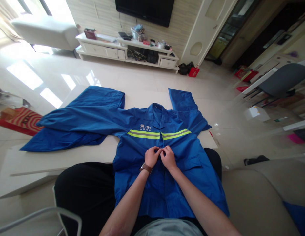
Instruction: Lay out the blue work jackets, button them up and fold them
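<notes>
A blue work jacket (137, 157) with yellow-green reflective strips lies spread over my lap and a white table, its collar pointing away from me. My left hand (152, 156), with a watch on the wrist, pinches the jacket's front edge just below the chest strip. Right beside it, my right hand (168, 158) grips the same front placket, fingertips nearly touching those of the left. Whatever small part lies between the fingertips is hidden. Another folded blue garment (98, 95) rests under the jacket's sleeve on the left.
The white table (145, 97) stands before me. A red-striped paper bag (22, 121) is at the left. Farther off are a low TV cabinet (98, 49) and a grey bench (46, 31). A dark chair (285, 78) and a beige sofa (243, 193) are at the right.
</notes>
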{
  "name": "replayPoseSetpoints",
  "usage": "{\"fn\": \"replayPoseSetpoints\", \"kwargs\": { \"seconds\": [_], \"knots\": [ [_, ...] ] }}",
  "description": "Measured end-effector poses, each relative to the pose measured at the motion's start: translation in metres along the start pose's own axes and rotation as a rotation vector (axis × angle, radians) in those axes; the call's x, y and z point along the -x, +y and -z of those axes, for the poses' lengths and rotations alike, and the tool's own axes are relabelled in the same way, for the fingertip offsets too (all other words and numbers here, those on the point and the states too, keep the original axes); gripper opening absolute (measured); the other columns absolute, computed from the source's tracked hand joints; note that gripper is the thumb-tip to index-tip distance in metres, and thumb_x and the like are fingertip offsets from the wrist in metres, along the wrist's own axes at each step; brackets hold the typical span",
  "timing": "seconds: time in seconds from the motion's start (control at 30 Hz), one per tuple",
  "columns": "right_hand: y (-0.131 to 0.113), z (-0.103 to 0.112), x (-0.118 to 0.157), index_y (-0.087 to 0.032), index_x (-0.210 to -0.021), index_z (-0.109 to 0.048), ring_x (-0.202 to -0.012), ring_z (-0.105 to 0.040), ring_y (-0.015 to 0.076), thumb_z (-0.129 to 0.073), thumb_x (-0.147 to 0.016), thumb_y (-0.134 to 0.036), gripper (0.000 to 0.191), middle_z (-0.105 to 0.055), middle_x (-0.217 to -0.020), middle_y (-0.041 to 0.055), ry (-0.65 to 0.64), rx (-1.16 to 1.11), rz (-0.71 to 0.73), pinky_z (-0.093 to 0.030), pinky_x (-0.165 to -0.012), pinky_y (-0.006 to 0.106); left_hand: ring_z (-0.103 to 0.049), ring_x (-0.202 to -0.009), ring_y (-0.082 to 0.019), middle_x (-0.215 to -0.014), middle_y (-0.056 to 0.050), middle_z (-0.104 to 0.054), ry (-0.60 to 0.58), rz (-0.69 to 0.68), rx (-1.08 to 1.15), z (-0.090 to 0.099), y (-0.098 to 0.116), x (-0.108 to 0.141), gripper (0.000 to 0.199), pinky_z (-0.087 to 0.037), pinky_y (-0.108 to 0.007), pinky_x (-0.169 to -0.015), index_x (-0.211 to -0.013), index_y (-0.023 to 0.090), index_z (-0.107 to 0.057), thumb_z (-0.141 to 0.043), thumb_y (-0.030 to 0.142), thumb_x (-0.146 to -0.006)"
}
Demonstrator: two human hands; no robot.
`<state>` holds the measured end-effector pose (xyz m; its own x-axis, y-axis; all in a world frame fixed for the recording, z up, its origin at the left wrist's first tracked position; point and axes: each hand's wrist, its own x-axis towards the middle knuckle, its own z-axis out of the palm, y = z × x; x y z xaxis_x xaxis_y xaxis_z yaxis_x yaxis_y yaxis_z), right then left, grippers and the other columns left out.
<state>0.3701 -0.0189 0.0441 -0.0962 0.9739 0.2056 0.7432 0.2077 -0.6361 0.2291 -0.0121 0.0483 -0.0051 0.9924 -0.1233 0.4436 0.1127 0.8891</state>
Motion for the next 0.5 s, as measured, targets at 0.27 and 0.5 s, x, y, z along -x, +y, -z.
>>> {"fn": "replayPoseSetpoints", "kwargs": {
  "seconds": [0.27, 0.5],
  "knots": [
    [0.0073, -0.005, 0.0001, -0.021, -0.082, -0.066, -0.082, -0.061, 0.0186, -0.056, -0.085, -0.017, 0.012, -0.058, -0.088, 0.0043, 0.011, -0.115, -0.054, -0.052, -0.077, 0.03, -0.07, -0.081, -0.018, -0.091, -0.004, -0.078, 0.015, 0.018, -0.016, -0.0062, -0.0036, -0.0024, 0.012, -0.045, -0.027, -0.072, -0.09, 0.022, -0.078, -0.067, 0.027, -0.089],
    [0.0059, -0.0012, -0.0079, -0.021, -0.077, -0.064, -0.078, -0.061, 0.0187, -0.056, -0.084, -0.016, 0.011, -0.06, -0.084, 0.0039, 0.046, -0.157, -0.074, -0.052, -0.074, 0.031, -0.067, -0.072, -0.015, -0.083, -0.004, -0.076, 0.044, 0.036, 0.047, -0.0059, -0.0028, -0.0041, 0.012, -0.045, -0.025, -0.067, -0.089, 0.018, -0.076, -0.067, 0.026, -0.088]
  ]
}}
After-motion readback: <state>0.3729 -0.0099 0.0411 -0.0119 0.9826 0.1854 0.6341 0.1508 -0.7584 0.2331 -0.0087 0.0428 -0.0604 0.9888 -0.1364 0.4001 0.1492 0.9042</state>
